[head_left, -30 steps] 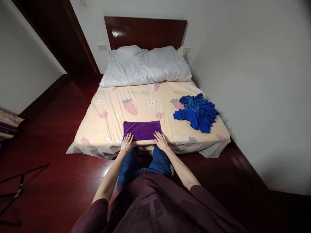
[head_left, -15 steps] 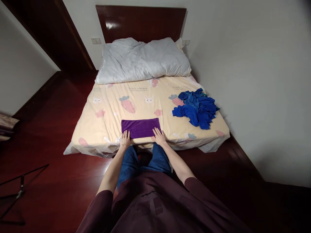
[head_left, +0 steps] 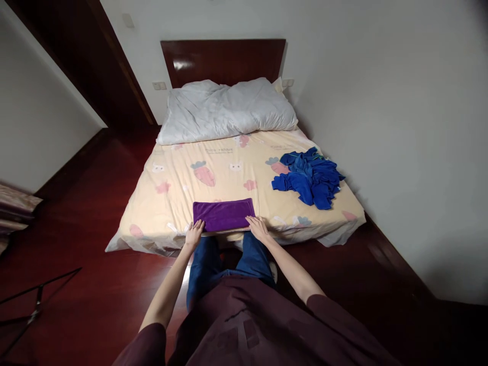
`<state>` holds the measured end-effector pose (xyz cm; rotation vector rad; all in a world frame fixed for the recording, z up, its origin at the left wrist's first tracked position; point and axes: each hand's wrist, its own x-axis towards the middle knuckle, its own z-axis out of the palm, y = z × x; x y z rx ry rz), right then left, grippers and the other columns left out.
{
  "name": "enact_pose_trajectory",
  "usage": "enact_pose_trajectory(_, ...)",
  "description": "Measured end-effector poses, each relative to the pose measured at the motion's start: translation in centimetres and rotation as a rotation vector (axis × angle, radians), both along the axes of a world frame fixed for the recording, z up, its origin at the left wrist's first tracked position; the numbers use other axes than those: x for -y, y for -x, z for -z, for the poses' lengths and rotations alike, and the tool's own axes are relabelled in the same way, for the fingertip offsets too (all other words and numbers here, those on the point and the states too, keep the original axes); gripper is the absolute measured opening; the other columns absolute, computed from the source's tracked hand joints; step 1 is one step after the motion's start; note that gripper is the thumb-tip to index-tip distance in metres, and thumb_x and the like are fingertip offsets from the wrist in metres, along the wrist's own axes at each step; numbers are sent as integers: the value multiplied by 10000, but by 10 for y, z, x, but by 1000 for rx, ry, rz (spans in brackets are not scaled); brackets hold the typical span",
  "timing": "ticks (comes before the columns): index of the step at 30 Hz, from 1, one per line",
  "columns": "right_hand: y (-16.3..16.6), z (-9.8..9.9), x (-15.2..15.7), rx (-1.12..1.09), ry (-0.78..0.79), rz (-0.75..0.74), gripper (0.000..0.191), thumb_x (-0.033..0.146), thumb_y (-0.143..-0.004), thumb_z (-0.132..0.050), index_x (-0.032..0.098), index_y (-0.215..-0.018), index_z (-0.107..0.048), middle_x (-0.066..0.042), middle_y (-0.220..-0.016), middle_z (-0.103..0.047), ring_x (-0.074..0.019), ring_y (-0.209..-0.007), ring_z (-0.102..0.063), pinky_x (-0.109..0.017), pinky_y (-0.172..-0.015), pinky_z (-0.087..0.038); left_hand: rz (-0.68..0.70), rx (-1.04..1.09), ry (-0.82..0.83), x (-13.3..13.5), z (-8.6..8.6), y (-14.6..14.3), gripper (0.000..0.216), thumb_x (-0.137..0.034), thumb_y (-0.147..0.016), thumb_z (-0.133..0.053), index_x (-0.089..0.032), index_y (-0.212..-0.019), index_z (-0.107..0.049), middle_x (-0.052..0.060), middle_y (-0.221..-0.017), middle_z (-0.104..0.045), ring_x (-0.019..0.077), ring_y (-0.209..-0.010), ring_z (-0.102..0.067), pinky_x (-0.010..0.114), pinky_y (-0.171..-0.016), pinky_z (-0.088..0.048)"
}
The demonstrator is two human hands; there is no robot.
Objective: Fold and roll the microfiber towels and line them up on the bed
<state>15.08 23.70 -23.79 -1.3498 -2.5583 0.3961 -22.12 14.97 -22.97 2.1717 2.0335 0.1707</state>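
A folded purple towel [head_left: 223, 214] lies flat at the near edge of the bed [head_left: 179, 203], on a yellow sheet printed with carrots. My left hand [head_left: 194, 233] rests at the towel's near left corner, fingers spread flat on the cloth. At the near right corner lies my right hand [head_left: 258, 227], its fingers also stretched out on the towel's edge. Neither hand holds anything.
A heap of blue cloths [head_left: 310, 176] sits on the bed's right side near the white wall. A white duvet [head_left: 224, 109] is bunched against the dark headboard [head_left: 223, 58]. Dark wooden floor surrounds the bed; a black stand [head_left: 34, 305] lies at the left.
Both hands have slid back toward me along the towel, from on top of its near part to its near corners. The view shifted a little.
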Motion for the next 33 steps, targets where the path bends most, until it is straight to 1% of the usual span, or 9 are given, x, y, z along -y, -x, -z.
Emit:
enact_pose_trajectory(2, -6, 7, 3, -133, 40, 56, 596, 35, -833, -473, 190, -1392, -610, -115, -1421, -638, -236, -1355, -562, -453, -1183, -365, -13, 161, -27, 10, 5, 8, 689, 6, -775, -419, -160, -1423, -584, 131, -1513, -551, 256, -1423, -505, 476, -1214, -379)
enact_pose_trajectory(5, -11, 18, -5, -459, 144, 186, 577, 47, -738, -494, 197, -1269, -667, -91, -1287, -708, -220, -1262, -618, -424, -1149, -424, -100, 466, -85, 13, 8, 18, 623, -62, -742, -456, -161, -1329, -639, 110, -1386, -661, 241, -1331, -590, 427, -1158, -451)
enact_pose_trajectory(8, -12, 28, -18, -759, 253, 304, 358, 173, -751, -548, 192, -1079, -693, -85, -1083, -754, -249, -1104, -678, -432, -1048, -506, -221, 690, -118, 10, 6, 24, 416, -206, -802, -492, -156, -1169, -682, 111, -1162, -749, 257, -1088, -700, 418, -999, -548)
enact_pose_trajectory(10, -13, 33, -25, -834, 290, 355, 232, 312, -793, -579, 193, -970, -671, -86, -952, -750, -259, -961, -697, -420, -922, -561, -300, 763, -135, 7, 4, 26, 334, -346, -858, -512, -163, -1085, -675, 103, -1023, -757, 256, -951, -711, 396, -881, -576)
enact_pose_trajectory(14, -13, 39, -30, -854, 310, 399, 306, 532, -811, -576, 226, -811, -578, -68, -804, -700, -241, -796, -672, -367, -767, -569, -397, 765, -170, 3, 5, 26, 359, -497, -889, -508, -179, -994, -637, 94, -893, -723, 260, -872, -690, 391, -816, -565)
enact_pose_trajectory(17, -13, 38, -30, -856, 321, 409, 380, 620, -797, -568, 242, -783, -543, -58, -793, -684, -235, -802, -664, -351, -764, -558, -440, 752, -170, 0, 8, 25, 335, -490, -887, -509, -185, -974, -617, 106, -897, -718, 272, -867, -686, 420, -838, -556)
enact_pose_trajectory(20, -13, 35, -30, -848, 321, 421, 433, 678, -791, -553, 248, -752, -525, -51, -768, -665, -234, -800, -655, -353, -779, -549, -469, 753, -158, -1, 11, 25, 324, -456, -896, -505, -185, -1041, -607, 127, -972, -734, 281, -930, -700, 426, -872, -553)
enact_pose_trajectory(27, -12, 26, -28, -810, 307, 463, 460, 697, -764, -565, 242, -696, -542, -41, -692, -634, -217, -718, -625, -322, -690, -519, -518, 737, -101, -2, 9, 27, 339, -414, -916, -503, -181, -1147, -586, 139, -1014, -753, 279, -952, -727, 403, -853, -562)
enact_pose_trajectory(33, -6, 22, -31, -749, 282, 556, 376, 587, -751, -632, 229, -662, -556, -31, -604, -610, -208, -613, -606, -309, -600, -493, -554, 677, -48, -8, 1, 27, 344, -374, -906, -558, -167, -1181, -564, 128, -923, -755, 275, -877, -738, 398, -828, -568)
